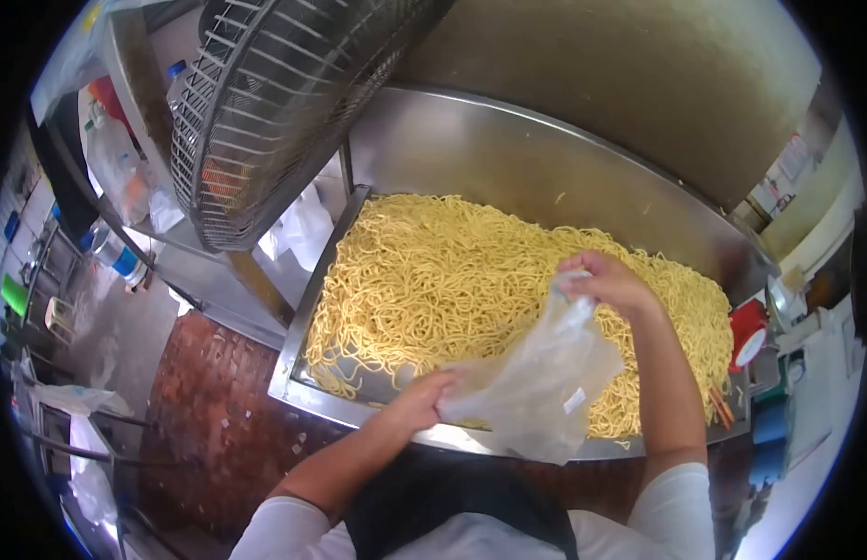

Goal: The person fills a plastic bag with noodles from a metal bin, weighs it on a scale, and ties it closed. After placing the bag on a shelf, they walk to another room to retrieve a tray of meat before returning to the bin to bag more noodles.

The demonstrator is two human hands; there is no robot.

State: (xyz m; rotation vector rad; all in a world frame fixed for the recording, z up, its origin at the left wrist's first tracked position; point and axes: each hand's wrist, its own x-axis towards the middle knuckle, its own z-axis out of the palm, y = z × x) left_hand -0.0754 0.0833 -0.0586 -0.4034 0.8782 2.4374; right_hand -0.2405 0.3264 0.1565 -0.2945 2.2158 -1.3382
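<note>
A translucent plastic bag (545, 383) is stretched between my two hands, over the front part of a metal tray. My left hand (424, 399) is closed on the bag's left edge, near the tray's front rim. Higher and to the right, my right hand (603, 280) pinches the bag's upper corner. Beneath and behind the bag, a wide heap of yellow noodles (443, 271) covers most of the stainless steel tray (331, 411). The bag looks limp, with a small white label on it. Part of the noodles is hidden behind the bag and my right forearm.
A large caged fan (275, 112) looms at the upper left, close to the tray. Orange sticks (722, 408) lie at the tray's right end, near a red object with a white round face (749, 336). A tall metal back panel (545, 163) rises behind the noodles.
</note>
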